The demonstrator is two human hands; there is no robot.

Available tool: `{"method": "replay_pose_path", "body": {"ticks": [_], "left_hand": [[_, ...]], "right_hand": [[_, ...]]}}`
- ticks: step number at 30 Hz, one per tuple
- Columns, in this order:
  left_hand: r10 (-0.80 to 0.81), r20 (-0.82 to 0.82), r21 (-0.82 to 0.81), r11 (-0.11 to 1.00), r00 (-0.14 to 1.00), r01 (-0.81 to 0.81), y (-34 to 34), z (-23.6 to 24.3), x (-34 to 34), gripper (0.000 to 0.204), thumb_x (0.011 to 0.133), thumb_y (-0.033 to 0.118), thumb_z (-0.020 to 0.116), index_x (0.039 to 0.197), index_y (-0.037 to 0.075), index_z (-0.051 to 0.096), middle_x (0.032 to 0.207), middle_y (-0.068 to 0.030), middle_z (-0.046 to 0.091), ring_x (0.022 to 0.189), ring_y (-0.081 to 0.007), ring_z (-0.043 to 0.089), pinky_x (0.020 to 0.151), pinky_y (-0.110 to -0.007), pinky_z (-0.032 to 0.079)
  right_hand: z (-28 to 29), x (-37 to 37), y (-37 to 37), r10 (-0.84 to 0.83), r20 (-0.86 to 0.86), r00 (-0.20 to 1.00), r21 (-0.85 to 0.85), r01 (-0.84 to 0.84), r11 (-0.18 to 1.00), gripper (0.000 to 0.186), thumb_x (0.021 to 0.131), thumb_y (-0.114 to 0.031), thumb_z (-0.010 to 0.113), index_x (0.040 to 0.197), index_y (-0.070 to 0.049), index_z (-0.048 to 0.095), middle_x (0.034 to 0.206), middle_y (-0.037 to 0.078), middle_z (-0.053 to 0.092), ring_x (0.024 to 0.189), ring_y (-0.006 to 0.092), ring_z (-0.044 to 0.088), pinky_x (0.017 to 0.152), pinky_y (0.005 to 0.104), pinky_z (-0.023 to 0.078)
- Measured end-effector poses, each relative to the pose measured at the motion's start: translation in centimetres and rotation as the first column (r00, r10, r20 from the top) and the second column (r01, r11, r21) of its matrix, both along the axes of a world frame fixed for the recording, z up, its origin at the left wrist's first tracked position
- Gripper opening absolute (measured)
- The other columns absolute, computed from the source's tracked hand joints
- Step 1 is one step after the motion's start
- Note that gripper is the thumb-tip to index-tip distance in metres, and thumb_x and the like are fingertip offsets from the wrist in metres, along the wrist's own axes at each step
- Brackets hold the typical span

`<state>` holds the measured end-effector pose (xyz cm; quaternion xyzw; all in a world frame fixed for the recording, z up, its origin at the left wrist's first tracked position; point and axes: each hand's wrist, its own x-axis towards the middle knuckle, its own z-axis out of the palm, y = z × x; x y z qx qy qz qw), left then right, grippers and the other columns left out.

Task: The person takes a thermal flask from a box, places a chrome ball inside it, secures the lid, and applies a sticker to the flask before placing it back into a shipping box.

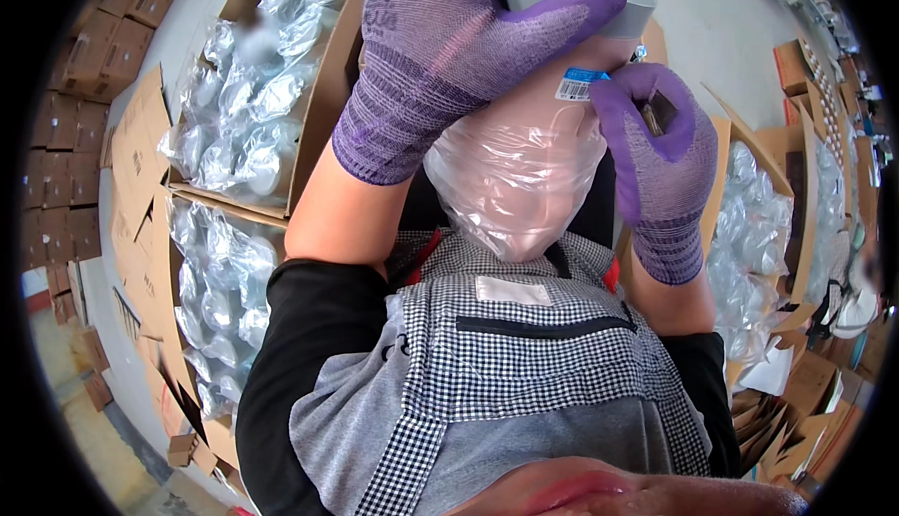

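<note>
A pink container [581,57] with a grey rim [637,15] is held in front of my chest, its lower part in a clear plastic bag [515,179]. My left hand [449,29], in a purple knit glove, grips it at the rim, thumb lying across the grey band and fingers over the far side. A white and blue label [576,85] sticks to the pink wall. At the label's right edge is my right hand [665,141], gloved alike, its thumb and fingers curled into a closed ring. Something small and dark shows inside that ring; its kind is unclear.
Open cardboard boxes of items wrapped in clear plastic [253,95] stand to my left. Another such box [749,235] stands at my right. Stacked brown cartons [70,179] line the far left. Flattened cardboard [140,235] leans beside the left boxes.
</note>
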<state>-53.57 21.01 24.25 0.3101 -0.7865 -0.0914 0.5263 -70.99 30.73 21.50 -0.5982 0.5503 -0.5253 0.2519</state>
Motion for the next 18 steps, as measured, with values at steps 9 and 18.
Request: {"method": "replay_pose_path", "body": {"ticks": [9,18], "left_hand": [[0.093,0.041,-0.007,0.996,0.995,-0.093,0.0,0.1,-0.2,0.043,0.075,0.038,0.085,0.072,0.003,0.062,0.072,-0.0156,0.058,0.071,-0.0326,0.06,0.064,-0.043,0.048],[0.099,0.198,-0.532,0.846,0.975,0.022,-1.7,-1.3,0.3,0.02,0.078,0.034,0.084,0.096,0.027,0.076,0.077,-0.0046,0.052,0.071,-0.0287,0.054,0.06,-0.041,0.043]], "right_hand": [[0.2,-1.0,1.0,0.249,0.302,0.92,-0.118,-0.223,0.968,0.008,0.09,-0.002,0.068,0.096,0.001,0.065,0.081,0.002,0.063,0.075,0.0081,0.058,0.068,0.025,0.047],[-0.8,-0.1,-0.4,-0.069,-0.191,0.979,0.016,0.074,0.997,0.018,0.087,-0.01,0.081,0.089,0.0,0.066,0.073,-0.001,0.061,0.067,0.0065,0.058,0.061,0.0251,0.048]]}}
